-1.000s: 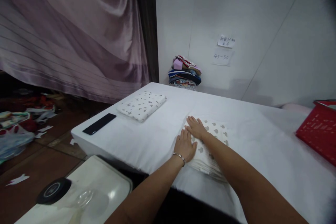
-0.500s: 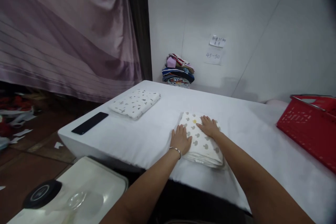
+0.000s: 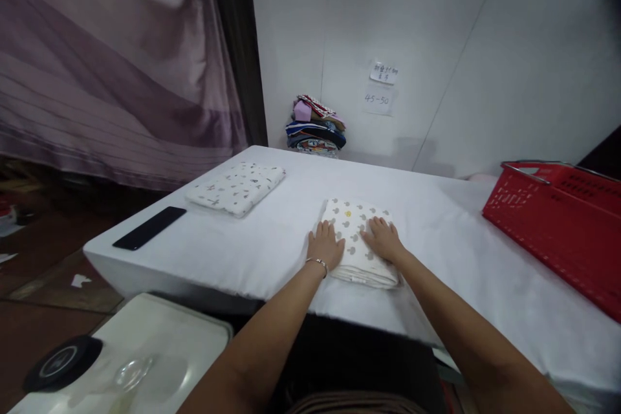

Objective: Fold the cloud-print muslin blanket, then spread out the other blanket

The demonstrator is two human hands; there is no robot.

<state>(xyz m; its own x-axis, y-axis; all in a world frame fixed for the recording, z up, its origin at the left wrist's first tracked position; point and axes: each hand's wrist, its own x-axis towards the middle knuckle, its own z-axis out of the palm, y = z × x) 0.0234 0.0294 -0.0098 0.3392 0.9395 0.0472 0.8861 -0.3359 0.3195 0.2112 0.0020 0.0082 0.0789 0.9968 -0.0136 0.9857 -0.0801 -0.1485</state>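
Note:
A folded white cloth [image 3: 353, 251] with grey-beige motifs and a small yellow mark lies near the front edge of the white-covered table [image 3: 286, 239]. My left hand [image 3: 326, 246], with a bracelet at the wrist, rests along the cloth's left side, its fingers stretched out. On the right part of the cloth, my right hand [image 3: 383, 239] lies flat with fingers spread. Neither hand grips it. Further left on the table is a second folded white cloth [image 3: 237, 187] with a small dark print. In front of that lies a flat black phone-like slab [image 3: 149, 228].
A red plastic basket [image 3: 557, 226] stands on the table's right side. Behind the table is a stack of folded fabrics [image 3: 316, 132] against the wall. At lower left sits a pale lid-like surface [image 3: 160, 330] with a black round knob [image 3: 63, 362]. A mauve curtain [image 3: 121, 77] hangs at left.
The camera view has shifted, so more of the red basket shows. My right hand sits slightly lower on the cloth; my left hand stays at its left side.

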